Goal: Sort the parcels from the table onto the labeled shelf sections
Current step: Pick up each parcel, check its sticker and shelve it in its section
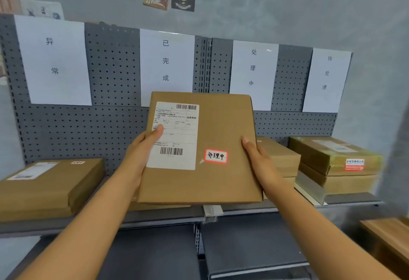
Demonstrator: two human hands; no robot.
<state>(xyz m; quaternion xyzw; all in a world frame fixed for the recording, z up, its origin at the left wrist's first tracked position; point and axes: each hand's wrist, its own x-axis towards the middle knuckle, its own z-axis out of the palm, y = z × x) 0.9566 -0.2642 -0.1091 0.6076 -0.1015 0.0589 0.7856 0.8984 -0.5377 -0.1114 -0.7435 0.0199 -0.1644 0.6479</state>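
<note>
A flat brown cardboard parcel (223, 129) is held up in front of the shelf, tilted toward me. It carries a white shipping label and a small red-framed sticker reading 处理中. My left hand (141, 153) grips its left edge with the thumb on the label. My right hand (259, 160) grips its right edge. Behind it, four white paper signs hang on the grey pegboard: 异常 (53, 58), 已完成 (166, 60), 处理中 (253, 67) and 待处理 (327, 74).
On the grey shelf (352, 201) lie a flat brown parcel (48, 187) at the left, brown boxes (281, 158) behind my right hand, and two stacked boxes (336, 160) at the right. A wooden table corner (389, 235) shows at the lower right.
</note>
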